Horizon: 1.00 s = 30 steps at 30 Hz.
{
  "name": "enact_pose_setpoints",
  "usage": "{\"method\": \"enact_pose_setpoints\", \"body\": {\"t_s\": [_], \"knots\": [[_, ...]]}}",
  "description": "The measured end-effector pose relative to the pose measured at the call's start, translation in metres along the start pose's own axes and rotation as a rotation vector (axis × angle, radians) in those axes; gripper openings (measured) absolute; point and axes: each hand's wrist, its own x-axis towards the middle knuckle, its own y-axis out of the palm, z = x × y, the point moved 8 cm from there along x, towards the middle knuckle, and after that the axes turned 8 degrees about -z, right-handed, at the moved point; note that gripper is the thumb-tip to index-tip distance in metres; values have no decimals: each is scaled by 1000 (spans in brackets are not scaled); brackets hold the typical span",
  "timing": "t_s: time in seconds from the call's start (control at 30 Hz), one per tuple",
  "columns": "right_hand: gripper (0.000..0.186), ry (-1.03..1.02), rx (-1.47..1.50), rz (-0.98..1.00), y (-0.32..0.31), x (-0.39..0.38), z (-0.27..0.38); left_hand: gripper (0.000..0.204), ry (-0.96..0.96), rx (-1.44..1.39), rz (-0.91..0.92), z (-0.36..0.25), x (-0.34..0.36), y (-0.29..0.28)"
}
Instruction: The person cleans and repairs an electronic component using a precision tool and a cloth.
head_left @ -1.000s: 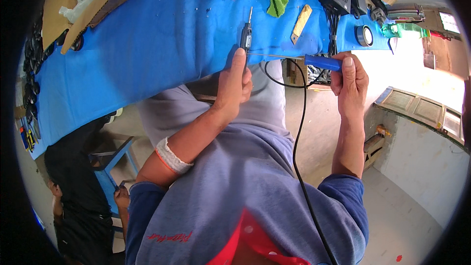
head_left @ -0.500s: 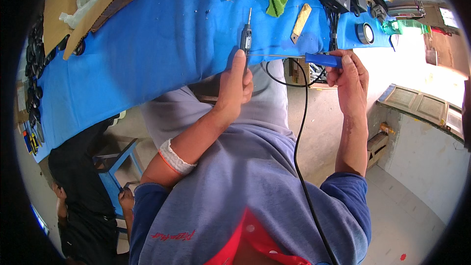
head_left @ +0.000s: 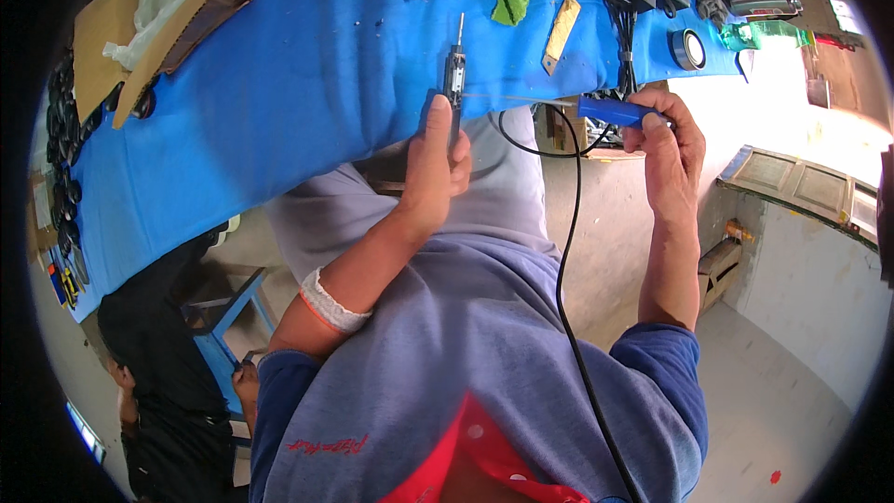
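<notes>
Blue cloth (head_left: 279, 112) at twelve o'clock: left hand (head_left: 431, 163) clasps the slim dark device (head_left: 455, 73) there; at two, right hand (head_left: 666, 149), pinching the blue-handled screwdriver (head_left: 607, 111), has just rolled its grip, work apparently continuing.

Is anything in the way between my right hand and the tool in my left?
Nothing visible: only the screwdriver in your right hand spans the gap to the tool. The cable loops below its shaft in view.

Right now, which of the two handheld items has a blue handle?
The thin-shafted screwdriver in the right hand; the slim, metal-tipped device in the left hand is black and grey instead.
</notes>
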Motion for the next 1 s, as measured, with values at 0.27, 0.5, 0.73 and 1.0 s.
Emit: {"method": "enact_pose_setpoints", "body": {"t_s": [0.27, 0.5, 0.73, 1.0], "knots": [[18, -55, -50, -38, -6, -8, 4, 61, -36, -49, 57, 1, 1, 2], [21, -79, -65, -1, -4, -13, 8, 60, -36, -44, 59, 1, -1, 3], [21, -77, -64, -17, -4, -14, 4, 61, -15, -24, 54, 0, -2, 3], [20, -35, -22, -13, 1, -15, 1, 62, -20, -11, 43, 0, 0, 2]]}}
